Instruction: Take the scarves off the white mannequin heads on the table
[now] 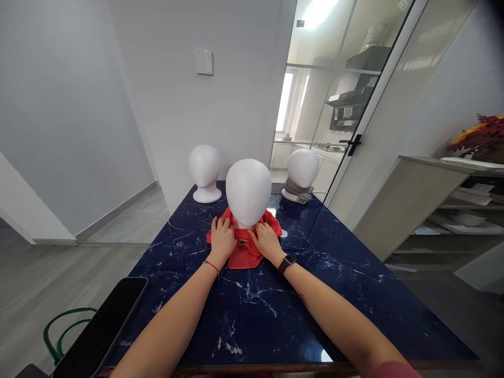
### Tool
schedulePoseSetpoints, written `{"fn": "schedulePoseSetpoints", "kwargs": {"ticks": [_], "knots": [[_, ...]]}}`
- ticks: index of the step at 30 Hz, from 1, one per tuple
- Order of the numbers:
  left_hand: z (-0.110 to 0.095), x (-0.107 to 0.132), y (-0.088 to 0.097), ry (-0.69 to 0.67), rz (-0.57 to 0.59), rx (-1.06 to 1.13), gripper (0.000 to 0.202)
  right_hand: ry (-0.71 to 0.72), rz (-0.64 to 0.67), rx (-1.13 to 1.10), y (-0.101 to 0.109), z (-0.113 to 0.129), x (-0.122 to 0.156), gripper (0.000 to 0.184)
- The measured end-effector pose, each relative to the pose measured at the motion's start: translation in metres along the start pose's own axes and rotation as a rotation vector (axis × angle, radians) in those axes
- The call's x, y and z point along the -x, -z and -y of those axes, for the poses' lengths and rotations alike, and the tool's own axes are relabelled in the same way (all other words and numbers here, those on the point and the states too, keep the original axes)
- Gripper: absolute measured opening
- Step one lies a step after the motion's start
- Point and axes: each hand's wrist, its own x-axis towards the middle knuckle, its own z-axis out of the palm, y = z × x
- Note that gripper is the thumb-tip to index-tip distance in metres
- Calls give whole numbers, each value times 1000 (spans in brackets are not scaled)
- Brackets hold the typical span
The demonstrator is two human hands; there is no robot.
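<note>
A white foam mannequin head (pixel 249 190) stands upright in the middle of the table, with a red scarf (pixel 244 257) draped around its neck and base. My left hand (pixel 222 239) grips the scarf's left side close to the neck, fingers curled into the cloth. On the other side, my right hand (pixel 268 240) pinches the scarf just right of the neck. One end of the cloth hangs down between my hands and lies on the tabletop. The head's base is hidden under the scarf.
The dark blue marbled table (pixel 252 315) bears a bare mannequin head (pixel 205 170) at back left. Another mannequin head (pixel 303 168), with a grey scarf (pixel 298 190) around its neck, stands at back right. A black phone (pixel 104 325) is at the near left; shelves (pixel 433 210) stand right.
</note>
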Motion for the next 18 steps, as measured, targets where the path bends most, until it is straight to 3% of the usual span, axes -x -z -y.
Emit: {"fn": "schedulePoseSetpoints", "kwargs": {"ticks": [5,12,18], "knots": [[-10,0,-4,-59,119,18,26,-56,14,-2,-6,-6,1,33],[-13,2,-6,249,186,-15,34,-123,-15,40,-7,0,1,34],[-16,1,-4,332,274,37,28,-114,-28,101,-5,3,2,35]]}}
